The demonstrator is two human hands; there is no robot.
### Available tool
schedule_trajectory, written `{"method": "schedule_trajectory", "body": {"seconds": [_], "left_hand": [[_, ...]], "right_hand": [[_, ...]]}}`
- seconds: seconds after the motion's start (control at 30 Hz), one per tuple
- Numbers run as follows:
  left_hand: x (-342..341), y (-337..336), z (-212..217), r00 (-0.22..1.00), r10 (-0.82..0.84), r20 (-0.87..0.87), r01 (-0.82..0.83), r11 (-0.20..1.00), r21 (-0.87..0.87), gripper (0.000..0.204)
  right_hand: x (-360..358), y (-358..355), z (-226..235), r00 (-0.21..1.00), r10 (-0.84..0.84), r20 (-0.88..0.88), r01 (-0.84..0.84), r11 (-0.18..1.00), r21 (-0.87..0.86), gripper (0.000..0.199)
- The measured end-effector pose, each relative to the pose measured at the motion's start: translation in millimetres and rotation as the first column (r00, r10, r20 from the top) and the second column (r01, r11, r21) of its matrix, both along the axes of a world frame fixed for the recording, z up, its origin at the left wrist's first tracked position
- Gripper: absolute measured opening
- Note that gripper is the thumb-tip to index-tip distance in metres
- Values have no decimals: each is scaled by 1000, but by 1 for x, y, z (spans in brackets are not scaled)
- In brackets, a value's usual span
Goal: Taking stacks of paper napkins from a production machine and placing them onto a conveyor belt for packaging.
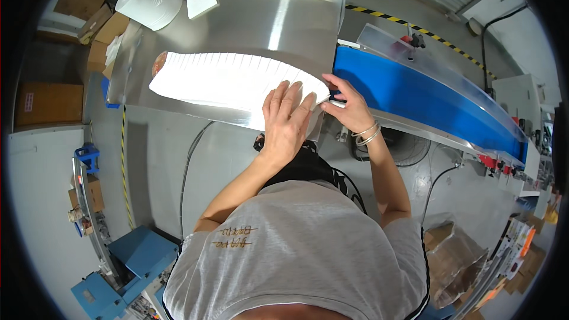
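Spanning the steel worktop [249, 18], a long fanned row of white sheets [225, 77] runs from far left to its near right end, beside the blue conveyor [415, 95]. We press our left hand [287, 121] flat, fingers spread, on that right end; our right hand [349, 106] pinches the tip, nearer the conveyor.

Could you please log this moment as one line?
left hand: flat on white packet row | right hand: at row's end by blue conveyor belt | steel table
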State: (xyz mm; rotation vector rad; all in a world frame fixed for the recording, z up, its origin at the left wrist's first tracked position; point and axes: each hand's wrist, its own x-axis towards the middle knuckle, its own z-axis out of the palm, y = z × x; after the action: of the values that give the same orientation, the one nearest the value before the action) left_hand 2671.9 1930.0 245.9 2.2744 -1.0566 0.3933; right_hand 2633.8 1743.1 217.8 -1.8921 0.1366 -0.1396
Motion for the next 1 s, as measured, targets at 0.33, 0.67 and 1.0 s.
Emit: {"method": "schedule_trajectory", "body": {"seconds": [0.33, 0.67, 1.0], "left_hand": [[0, 0, 9, 999, -10, -31, 10, 1000, 1, 32], [9, 4, -5, 998, 68, -6, -69, 998, -13, 37], [9, 8, -4, 1000, 11, -27, -11, 1000, -16, 35]], "right_hand": [[-2, -17, -26, 961, 96, 258, -68, 991, -117, 34], [-17, -166, -78, 544, -835, -79, 684, 495, -536, 39], [9, -24, 8, 979, 167, 118, -142, 971, -194, 50]]}}
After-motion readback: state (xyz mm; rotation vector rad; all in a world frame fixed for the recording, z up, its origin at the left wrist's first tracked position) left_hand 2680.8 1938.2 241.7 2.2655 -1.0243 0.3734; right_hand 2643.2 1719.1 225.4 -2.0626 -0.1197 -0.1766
